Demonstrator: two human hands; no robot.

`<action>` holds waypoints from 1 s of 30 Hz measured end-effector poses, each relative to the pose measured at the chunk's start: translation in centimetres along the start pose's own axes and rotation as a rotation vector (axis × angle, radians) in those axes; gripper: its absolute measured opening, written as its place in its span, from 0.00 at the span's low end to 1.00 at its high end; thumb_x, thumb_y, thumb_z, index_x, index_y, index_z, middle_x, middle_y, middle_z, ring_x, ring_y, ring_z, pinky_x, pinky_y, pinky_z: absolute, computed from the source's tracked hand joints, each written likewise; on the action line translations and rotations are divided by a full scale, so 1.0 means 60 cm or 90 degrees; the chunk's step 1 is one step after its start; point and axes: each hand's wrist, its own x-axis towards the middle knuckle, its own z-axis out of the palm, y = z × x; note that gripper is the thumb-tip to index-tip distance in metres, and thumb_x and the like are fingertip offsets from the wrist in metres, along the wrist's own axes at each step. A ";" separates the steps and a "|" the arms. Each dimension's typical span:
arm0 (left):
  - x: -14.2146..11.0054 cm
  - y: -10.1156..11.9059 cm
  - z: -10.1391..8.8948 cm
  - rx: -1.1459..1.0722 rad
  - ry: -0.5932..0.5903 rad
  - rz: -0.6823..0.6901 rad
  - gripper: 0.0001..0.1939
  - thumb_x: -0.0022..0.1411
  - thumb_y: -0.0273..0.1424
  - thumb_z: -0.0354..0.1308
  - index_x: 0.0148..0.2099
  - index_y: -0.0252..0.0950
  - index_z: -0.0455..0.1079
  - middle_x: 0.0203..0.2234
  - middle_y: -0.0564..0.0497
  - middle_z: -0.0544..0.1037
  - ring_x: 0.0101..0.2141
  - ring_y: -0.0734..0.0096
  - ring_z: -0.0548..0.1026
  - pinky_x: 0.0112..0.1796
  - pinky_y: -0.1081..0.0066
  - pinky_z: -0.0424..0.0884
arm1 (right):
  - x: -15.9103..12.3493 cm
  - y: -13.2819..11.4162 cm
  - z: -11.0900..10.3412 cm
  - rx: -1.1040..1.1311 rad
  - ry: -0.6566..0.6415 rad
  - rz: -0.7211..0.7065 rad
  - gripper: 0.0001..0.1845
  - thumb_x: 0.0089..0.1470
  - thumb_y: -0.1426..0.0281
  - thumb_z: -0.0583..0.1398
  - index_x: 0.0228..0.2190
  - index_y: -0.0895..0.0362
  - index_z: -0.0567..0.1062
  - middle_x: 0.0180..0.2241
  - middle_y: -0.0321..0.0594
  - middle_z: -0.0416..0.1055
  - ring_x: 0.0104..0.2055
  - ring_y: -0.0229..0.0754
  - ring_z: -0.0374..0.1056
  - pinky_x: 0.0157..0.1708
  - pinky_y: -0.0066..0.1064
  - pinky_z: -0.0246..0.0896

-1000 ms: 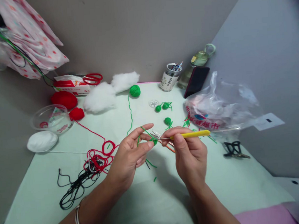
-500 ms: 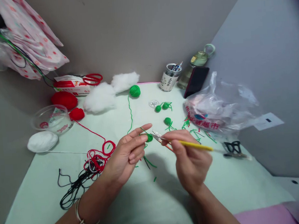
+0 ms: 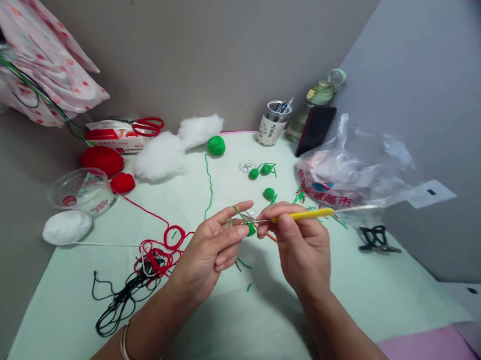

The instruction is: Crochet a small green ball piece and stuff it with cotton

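Observation:
Between thumb and fingers, my left hand [image 3: 215, 248] pinches a small green crochet piece [image 3: 251, 229]. Green yarn runs up over its raised, stretched index finger. My right hand [image 3: 303, 241] grips a crochet hook [image 3: 304, 215] by its yellow handle, and the metal tip points left at the green piece, meeting the yarn there. Behind the hands, a green yarn ball [image 3: 217, 146] trails a strand [image 3: 211, 188] toward my left hand. Small scissors with an orange handle [image 3: 271, 236] lie partly hidden beneath my right fingers. Small green crocheted balls [image 3: 269, 194] sit beyond.
At left are red yarn [image 3: 102, 160], white yarn [image 3: 67, 228], a clear tub [image 3: 84, 192] and tangled black cord [image 3: 127, 300]. White stuffing [image 3: 159, 157] lies at the back. A pen holder [image 3: 272, 125], phone [image 3: 316, 129], plastic bag [image 3: 347, 166] and black hair clip [image 3: 376, 240] stand right.
The hook has swung from a slant to nearly level, its tip now at the green piece. My left hand has shifted slightly right, and my right hand slightly left.

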 end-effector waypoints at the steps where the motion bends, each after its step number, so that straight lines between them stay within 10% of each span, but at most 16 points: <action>1: 0.000 0.001 -0.002 -0.006 -0.019 -0.016 0.22 0.60 0.28 0.72 0.57 0.32 0.79 0.17 0.64 0.60 0.16 0.87 0.45 0.19 0.79 0.44 | 0.003 0.000 -0.002 0.024 0.015 0.020 0.10 0.67 0.63 0.62 0.36 0.52 0.83 0.33 0.38 0.78 0.28 0.38 0.74 0.30 0.33 0.73; 12: 0.001 -0.009 0.002 0.049 0.017 0.059 0.17 0.56 0.28 0.75 0.49 0.42 0.85 0.34 0.55 0.74 0.17 0.92 0.54 0.18 0.79 0.46 | 0.023 -0.002 -0.008 0.152 -0.053 0.231 0.15 0.62 0.56 0.64 0.36 0.55 0.80 0.25 0.36 0.72 0.22 0.36 0.64 0.23 0.29 0.65; 21: -0.001 -0.015 0.006 0.084 0.086 0.103 0.27 0.57 0.31 0.76 0.59 0.40 0.79 0.34 0.54 0.77 0.18 0.89 0.58 0.18 0.78 0.51 | -0.007 0.000 0.014 -0.161 -0.027 -0.137 0.10 0.68 0.69 0.61 0.42 0.47 0.85 0.40 0.40 0.83 0.44 0.46 0.77 0.42 0.40 0.74; 30: -0.003 -0.016 0.006 0.073 0.062 0.097 0.24 0.59 0.32 0.74 0.57 0.38 0.80 0.36 0.52 0.79 0.18 0.89 0.58 0.19 0.79 0.52 | -0.005 0.016 -0.003 -0.003 -0.017 0.049 0.10 0.69 0.62 0.62 0.42 0.48 0.84 0.39 0.39 0.82 0.34 0.39 0.75 0.35 0.33 0.72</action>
